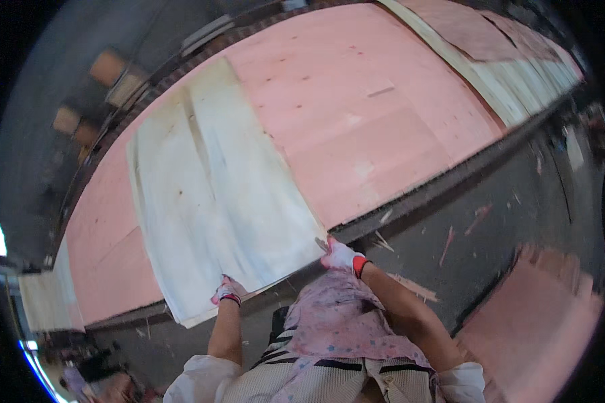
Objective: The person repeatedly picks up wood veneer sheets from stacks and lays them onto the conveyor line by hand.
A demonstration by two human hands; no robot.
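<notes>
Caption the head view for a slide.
Gloved left hand and right hand grip a pale veneer sheet's near edge over pink boards.

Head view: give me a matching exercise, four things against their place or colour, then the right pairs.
Things:
1. pale veneer sheet
2. pink board
3. left hand
4. right hand

Descriptions:
A. grips the sheet's near right corner
B. whitish, lying across the pink surface
C. grips the sheet's near edge, further left
D. large coloured surface under the sheet

Pairs: 1-B, 2-D, 3-C, 4-A
</notes>
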